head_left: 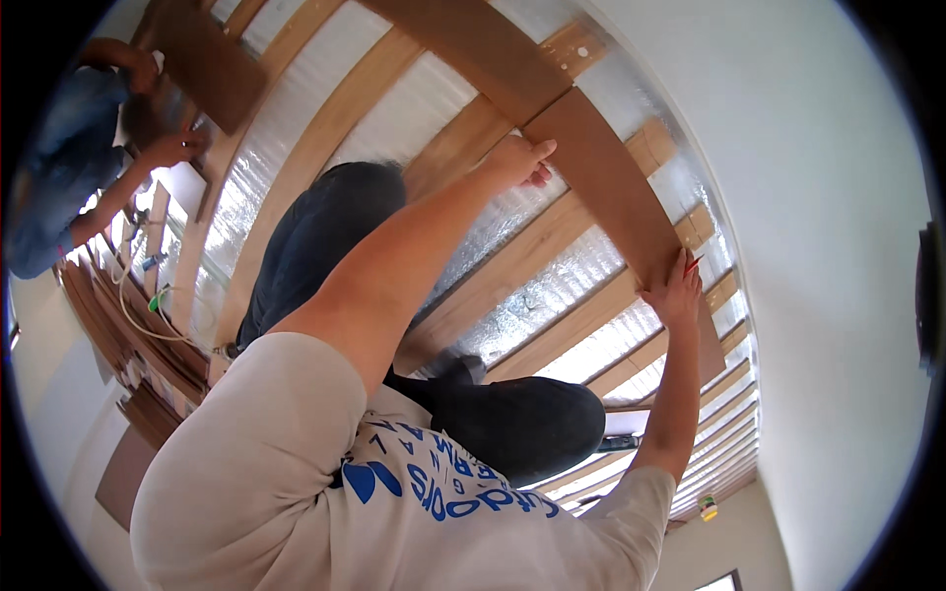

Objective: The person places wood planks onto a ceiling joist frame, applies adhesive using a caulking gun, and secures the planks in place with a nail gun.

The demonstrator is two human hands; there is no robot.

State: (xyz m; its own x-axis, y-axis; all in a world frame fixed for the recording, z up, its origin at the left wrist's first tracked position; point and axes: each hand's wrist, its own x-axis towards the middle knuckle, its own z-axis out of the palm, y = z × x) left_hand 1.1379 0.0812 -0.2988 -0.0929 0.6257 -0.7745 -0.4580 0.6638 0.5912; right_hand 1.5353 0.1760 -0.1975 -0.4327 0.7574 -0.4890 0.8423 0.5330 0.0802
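A brown floorboard (603,169) lies across pale wooden joists, its far end butted against another brown board (493,49). My left hand (520,163) is beside the near edge of the floorboard, close to that joint. Its fingers are curled in, and whatever they may hold is hidden. Farther along the same board, toward its near end, my right hand (675,293) rests on the surface with a thin red pencil (693,264) between its fingers.
Joists (552,236) run over shiny silver foil (522,300) under my bent legs. A white wall (798,197) rises at the right. On the left, a co-worker (74,167) handles a brown board (212,69). Stacked brown planks (138,305) and a cable (128,295) lie below them.
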